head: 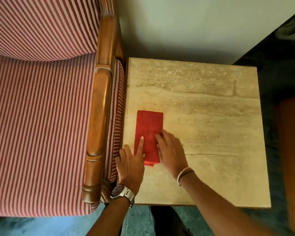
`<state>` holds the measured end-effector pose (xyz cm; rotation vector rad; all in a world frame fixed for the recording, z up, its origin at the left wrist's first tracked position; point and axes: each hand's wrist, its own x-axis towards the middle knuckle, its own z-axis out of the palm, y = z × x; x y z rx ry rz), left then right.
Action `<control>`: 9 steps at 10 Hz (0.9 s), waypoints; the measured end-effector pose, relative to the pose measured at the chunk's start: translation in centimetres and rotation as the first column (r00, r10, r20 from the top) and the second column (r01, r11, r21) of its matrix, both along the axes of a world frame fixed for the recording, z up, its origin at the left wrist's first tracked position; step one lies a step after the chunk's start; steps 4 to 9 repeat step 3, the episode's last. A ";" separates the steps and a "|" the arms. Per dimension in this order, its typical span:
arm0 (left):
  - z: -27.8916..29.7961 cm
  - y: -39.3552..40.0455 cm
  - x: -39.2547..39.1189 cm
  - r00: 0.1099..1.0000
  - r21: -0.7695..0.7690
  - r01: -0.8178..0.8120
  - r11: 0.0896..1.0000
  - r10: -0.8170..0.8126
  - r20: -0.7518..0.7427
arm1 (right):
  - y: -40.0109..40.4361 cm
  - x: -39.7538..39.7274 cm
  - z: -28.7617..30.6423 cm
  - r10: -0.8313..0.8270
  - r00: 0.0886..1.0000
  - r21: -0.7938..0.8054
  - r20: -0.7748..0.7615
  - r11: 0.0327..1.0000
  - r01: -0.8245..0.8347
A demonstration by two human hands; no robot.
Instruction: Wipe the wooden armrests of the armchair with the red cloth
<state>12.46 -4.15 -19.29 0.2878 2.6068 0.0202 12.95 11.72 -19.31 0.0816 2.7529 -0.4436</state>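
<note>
While both hands press folded red cloth flat, grip apart, on stone table beside armrest

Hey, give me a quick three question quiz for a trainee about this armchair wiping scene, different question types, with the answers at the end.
1. True or false: the red cloth is draped over the wooden armrest.
2. Multiple choice: the cloth lies A) crumpled on the striped seat cushion, B) folded flat on the stone side table, C) on the floor.
3. Fill in: the wristwatch is worn on the ___ arm.

Key:
1. False; it lies on the table beside the armchair.
2. B; the left hand and right hand both rest fingers on it.
3. Left; the right wrist carries thin bracelets.
</note>
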 end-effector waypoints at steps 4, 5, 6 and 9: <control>5.4 -0.2 -2.8 0.982 -0.087 0.169 0.982 -0.161 0.095 | -1.6 -1.0 4.6 -0.015 0.986 0.123 0.165 0.992 -0.005; 5.4 -0.2 -2.8 0.982 -0.087 0.169 0.982 -0.161 0.095 | -1.6 -1.0 4.6 -0.015 0.986 0.123 0.165 0.992 -0.005; 5.4 -0.2 -2.8 0.982 -0.087 0.169 0.982 -0.161 0.095 | -1.6 -1.0 4.6 -0.015 0.986 0.123 0.165 0.992 -0.005; 5.4 -0.2 -2.8 0.982 -0.087 0.169 0.982 -0.161 0.095 | -1.6 -1.0 4.6 -0.015 0.986 0.123 0.165 0.992 -0.005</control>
